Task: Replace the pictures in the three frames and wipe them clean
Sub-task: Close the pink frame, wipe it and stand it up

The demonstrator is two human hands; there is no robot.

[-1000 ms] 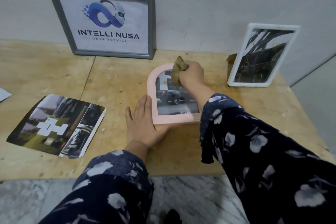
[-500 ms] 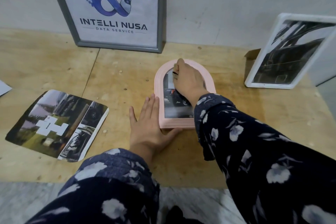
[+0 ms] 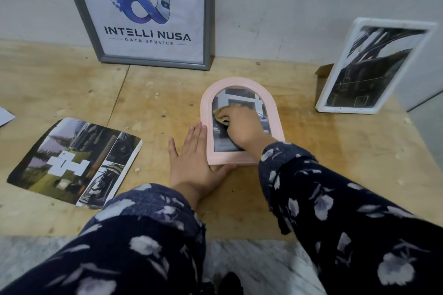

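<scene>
A pink arched frame (image 3: 242, 84) lies flat on the wooden table (image 3: 335, 151) with a car picture in it. My right hand (image 3: 242, 124) holds a yellowish cloth (image 3: 219, 112) against its glass, fingers curled over it. Flat on the table, my left hand (image 3: 191, 163) presses against the frame's lower left corner, fingers straight. A grey frame (image 3: 148, 17) with a logo print leans on the wall at the back. At the right a white frame (image 3: 374, 67) with a dark picture leans upright.
A loose printed photo sheet (image 3: 74, 163) with a white cross-shaped piece on it lies at the left. A paper corner (image 3: 6, 115) shows at the far left edge. A small cardboard piece (image 3: 323, 76) stands behind the white frame. The table's front edge is near me.
My right hand has brought the cloth from the frame's top down onto the middle of the glass. My left hand stays beside the frame. The camera has moved closer.
</scene>
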